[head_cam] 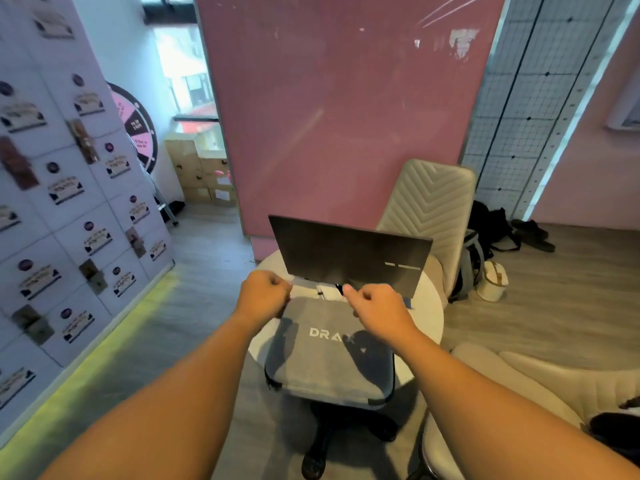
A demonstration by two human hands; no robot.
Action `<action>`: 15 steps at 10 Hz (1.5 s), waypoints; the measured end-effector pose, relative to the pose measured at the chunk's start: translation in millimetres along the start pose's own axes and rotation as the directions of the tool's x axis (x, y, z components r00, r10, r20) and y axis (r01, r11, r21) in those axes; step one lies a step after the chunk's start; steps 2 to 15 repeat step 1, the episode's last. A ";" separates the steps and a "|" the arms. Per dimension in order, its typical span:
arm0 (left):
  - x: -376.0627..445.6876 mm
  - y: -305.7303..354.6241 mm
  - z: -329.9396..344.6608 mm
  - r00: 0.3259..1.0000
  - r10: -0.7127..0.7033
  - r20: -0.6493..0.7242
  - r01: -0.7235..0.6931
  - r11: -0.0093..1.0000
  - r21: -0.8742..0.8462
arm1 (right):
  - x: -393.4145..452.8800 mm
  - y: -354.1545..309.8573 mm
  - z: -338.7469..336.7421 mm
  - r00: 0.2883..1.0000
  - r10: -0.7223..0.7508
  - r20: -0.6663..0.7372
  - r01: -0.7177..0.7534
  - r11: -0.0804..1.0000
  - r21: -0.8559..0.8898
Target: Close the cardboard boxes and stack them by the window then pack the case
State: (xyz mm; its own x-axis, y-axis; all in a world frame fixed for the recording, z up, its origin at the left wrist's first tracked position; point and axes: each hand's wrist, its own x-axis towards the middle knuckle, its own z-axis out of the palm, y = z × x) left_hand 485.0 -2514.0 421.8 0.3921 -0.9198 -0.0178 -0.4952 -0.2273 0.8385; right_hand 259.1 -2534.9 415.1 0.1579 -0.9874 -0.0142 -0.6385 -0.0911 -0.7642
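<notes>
A grey fabric case (329, 362) with white lettering lies on a round white table (427, 306), its near end overhanging the edge. My left hand (265, 294) grips the case's far left corner with curled fingers. My right hand (375, 308) pinches something small and dark at the case's far edge, likely a zipper pull. Just behind the case stands an open dark laptop (349, 252), its lid back facing me. Several closed cardboard boxes (201, 171) are stacked by the window (187, 64) at the far left.
A pink partition (339, 109) rises behind the table. A cream quilted chair (427, 206) stands at the table's far side, with bags (485, 237) and sandals on the floor to its right. A display wall (69, 202) lines the left. Cream seating (519, 379) sits at the right.
</notes>
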 end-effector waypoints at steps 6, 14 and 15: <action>8.4 79.1 -41.2 0.993 0.083 -0.087 -0.103 0.960 -0.259 | 22.7 -73.9 -38.3 0.999 0.030 0.014 -0.033 0.928 0.370; 8.4 79.1 -41.2 0.993 0.083 -0.087 -0.103 0.960 -0.259 | 22.7 -73.9 -38.3 0.999 0.030 0.014 -0.033 0.928 0.370; 8.4 79.1 -41.2 0.993 0.083 -0.087 -0.103 0.960 -0.259 | 22.7 -73.9 -38.3 0.999 0.030 0.014 -0.033 0.928 0.370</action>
